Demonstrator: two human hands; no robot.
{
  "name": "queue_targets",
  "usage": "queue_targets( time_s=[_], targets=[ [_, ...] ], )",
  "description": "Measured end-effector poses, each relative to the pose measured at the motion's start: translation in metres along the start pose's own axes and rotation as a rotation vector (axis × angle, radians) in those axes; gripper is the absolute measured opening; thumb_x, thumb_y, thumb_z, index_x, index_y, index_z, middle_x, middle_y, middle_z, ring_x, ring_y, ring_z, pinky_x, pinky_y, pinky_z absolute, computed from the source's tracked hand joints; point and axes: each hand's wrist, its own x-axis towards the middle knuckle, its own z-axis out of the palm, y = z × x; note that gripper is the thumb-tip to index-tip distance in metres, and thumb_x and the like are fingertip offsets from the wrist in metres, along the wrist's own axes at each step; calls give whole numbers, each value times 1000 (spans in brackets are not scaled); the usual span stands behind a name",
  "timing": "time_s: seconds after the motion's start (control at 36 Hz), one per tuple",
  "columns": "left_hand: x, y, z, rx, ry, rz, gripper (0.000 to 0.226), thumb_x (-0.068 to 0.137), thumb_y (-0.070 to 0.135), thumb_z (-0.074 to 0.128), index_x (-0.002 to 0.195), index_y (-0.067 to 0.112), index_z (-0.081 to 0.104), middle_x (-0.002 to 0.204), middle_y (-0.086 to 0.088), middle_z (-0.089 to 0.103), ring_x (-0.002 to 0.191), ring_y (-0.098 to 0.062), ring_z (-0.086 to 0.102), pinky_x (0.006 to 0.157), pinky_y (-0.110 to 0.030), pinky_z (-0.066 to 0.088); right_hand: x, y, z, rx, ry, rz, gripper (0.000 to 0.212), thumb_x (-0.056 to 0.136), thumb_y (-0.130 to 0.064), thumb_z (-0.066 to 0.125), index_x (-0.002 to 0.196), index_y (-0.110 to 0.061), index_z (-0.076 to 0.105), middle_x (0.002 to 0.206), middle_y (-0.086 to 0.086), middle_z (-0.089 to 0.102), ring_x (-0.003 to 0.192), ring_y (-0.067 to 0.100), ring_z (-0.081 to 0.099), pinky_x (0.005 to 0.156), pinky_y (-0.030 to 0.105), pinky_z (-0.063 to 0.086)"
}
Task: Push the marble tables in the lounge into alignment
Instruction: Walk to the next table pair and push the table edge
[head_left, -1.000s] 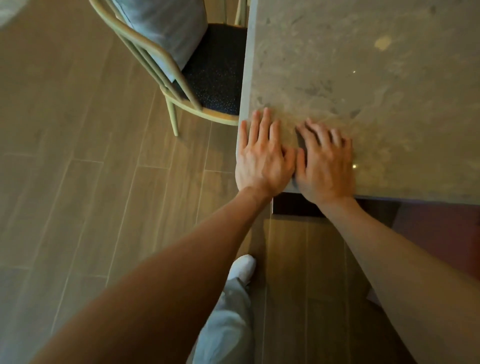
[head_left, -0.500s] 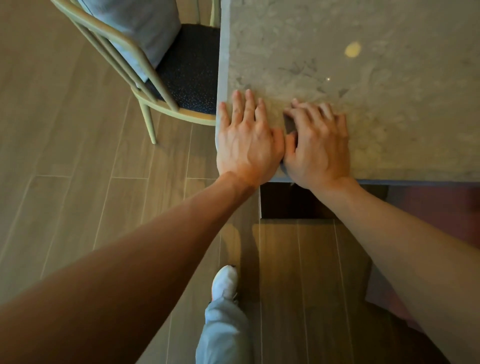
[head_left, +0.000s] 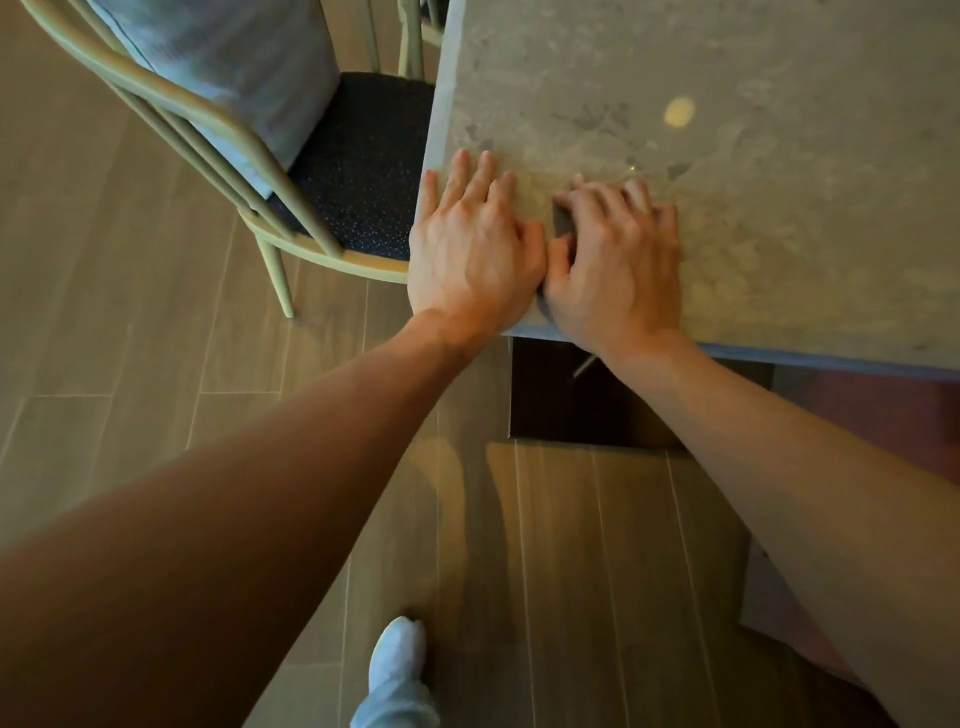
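At near-left corner of marble counter: both hands pressed flat on top. Left hand spread open, palm down, fingers along the left edge, heel over the near edge. Right hand just beside it, thumbs touching, fingers slightly curled, knuckles raised, gripping nothing. Placed so, probably, to load the slab with body weight and slide it by friction rather than by clutching a rim. Arms out nearly straight, one shoe stepped forward on wood floor, suggesting a push away. Chair tucked close against the left edge, likely to snag. No second counter visible, so alignment cannot be judged.
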Motion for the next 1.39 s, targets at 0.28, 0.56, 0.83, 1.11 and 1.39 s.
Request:
queue_targets(
  time_s=[0.28,0.56,0.83,1.11,1.39],
  targets=[
    [15,-6,0,-8,23,1,52,92,30,35,133,13,62,152,-5,49,148,-25,33,119,-47,28,14,-3,9,-29,9,14,44,90,-30,36,119,-13,64,128,3,65,120,26,54,97,43,40],
    [21,-6,0,-31,31,-7,47,93,28,41,132,14,63,152,-4,50,146,-28,36,117,-48,30,20,-3,10,-53,26,20,46,89,-30,32,119,-13,64,122,3,66,118,25,54,94,42,39],
    [19,-7,-2,-50,37,-8,48,92,27,40,132,12,63,150,-7,51,146,-29,36,118,-50,28,19,-5,11,-32,40,11,51,87,-33,28,118,-14,64,122,2,66,115,23,55,94,39,39],
    [44,17,-35,175,-234,-12,42,95,30,50,118,-2,64,114,-26,63,98,-42,60,83,-47,48,41,-1,-41,54,-461,37,44,99,-28,42,138,-11,53,150,7,48,137,27,43,109,45,36],
    [67,134,-96,-230,-483,47,43,96,22,57,137,10,58,134,-15,64,121,-32,61,103,-38,45,51,91,-180,23,-414,34,37,99,-28,44,130,-11,56,136,6,57,125,25,51,99,45,43]
  ],
)
